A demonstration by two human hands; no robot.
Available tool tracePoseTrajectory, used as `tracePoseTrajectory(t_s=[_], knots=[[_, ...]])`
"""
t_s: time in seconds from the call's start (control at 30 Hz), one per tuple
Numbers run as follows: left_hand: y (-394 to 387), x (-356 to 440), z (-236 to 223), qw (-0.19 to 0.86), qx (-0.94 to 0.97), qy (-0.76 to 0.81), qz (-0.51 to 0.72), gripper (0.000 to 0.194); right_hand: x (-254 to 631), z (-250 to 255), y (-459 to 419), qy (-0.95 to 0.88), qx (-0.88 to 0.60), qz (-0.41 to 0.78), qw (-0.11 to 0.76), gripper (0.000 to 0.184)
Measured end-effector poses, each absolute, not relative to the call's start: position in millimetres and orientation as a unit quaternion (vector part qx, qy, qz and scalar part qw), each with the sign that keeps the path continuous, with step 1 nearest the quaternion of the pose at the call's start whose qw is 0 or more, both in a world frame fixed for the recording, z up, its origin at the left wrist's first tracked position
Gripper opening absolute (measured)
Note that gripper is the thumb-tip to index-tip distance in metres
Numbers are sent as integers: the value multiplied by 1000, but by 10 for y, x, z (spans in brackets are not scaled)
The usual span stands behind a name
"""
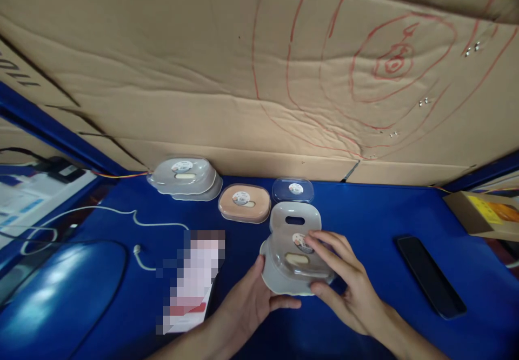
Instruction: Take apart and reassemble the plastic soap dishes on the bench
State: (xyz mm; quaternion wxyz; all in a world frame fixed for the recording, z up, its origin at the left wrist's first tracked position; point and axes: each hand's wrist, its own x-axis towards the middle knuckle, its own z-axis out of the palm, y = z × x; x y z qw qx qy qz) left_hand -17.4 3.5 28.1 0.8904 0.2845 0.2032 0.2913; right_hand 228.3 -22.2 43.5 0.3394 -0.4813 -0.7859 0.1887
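Note:
A small grey plastic box (279,278) with a wavy rim is in my hands near the front middle. Over it sits a clear domed lid (314,268) with a round sticker; a pale oval shows through the plastic. My left hand (253,300) holds the box from the left and below, thumb on its side. Across the top lies my right hand (348,281), fingertips by the sticker and thumb at the front corner of the lid. Just behind is a pale grey plastic piece (278,219) with an oval slot, partly hidden by the lid.
Farther back are stacked grey boxes with a clear lid (194,173), a pink lidded box (259,203) and a clear lid (279,190). A blurred-out phone (194,284), white cable (162,224), black tray-like object (430,276) and cardboard box (458,214) flank my hands. Cardboard (182,79) rises behind.

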Motion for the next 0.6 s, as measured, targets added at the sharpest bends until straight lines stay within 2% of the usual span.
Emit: tracePoseTrajectory(t_s=[0.17, 0.23, 0.33, 0.4, 0.6], knots=[[27, -183, 260, 892, 249, 199, 321, 58, 2356, 508, -212, -766, -493, 194, 365, 57], [24, -184, 255, 891, 243, 201, 327, 57, 2534, 527, -136, -754, -516, 144, 380, 56], [25, -185, 275, 889, 245, 211, 325, 55, 2918, 453, 76, -685, -601, 6, 411, 56], [26, -187, 292, 892, 246, 221, 309, 56, 3155, 318, 238, -667, -637, -27, 385, 54], [19, -195, 290, 896, 233, 239, 294, 59, 3375, -193, 530, -708, -631, 3, 319, 53]])
